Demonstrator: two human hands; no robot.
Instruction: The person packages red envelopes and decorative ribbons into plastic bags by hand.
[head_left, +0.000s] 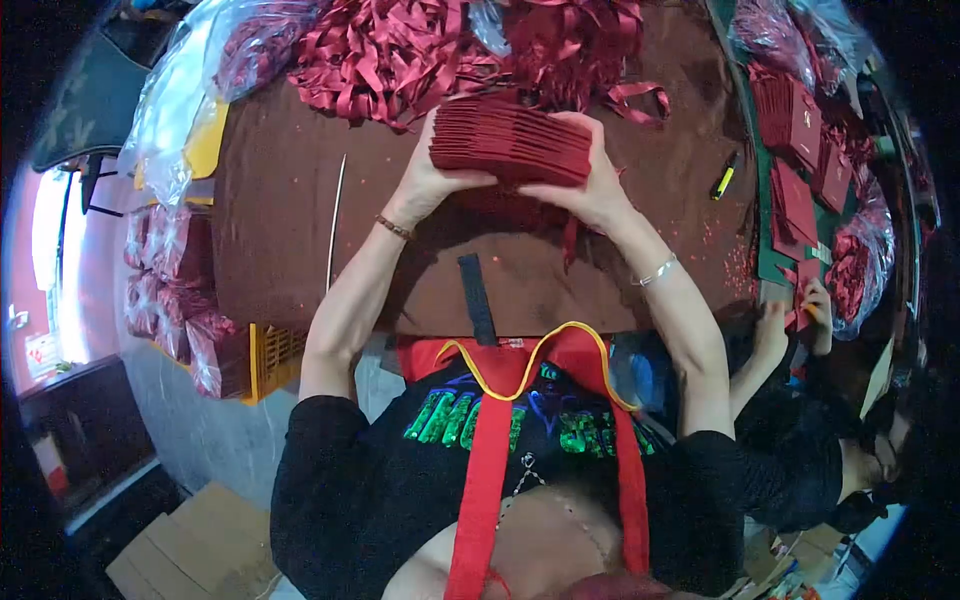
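Between both hands is a thick stack of flat dark red packets [510,140], edges facing me, raised over the brown-covered table [290,220]. My left hand [432,182] wraps round its left end, thumb along the lower edge. On the right end, my right hand [592,180] grips it the same way. The packets' exact kind cannot be made out. Just beyond the stack lies a big heap of dark red ribbons [385,60]. A loose red ribbon [570,245] hangs below the right hand.
A yellow marker [725,178] lies right of the hands. Further right are piles of red packets [790,115], where a co-worker's hands [815,310] hold a red piece. A long thin rod [337,220] lies at left. Bagged red goods [170,255] stand beside the table.
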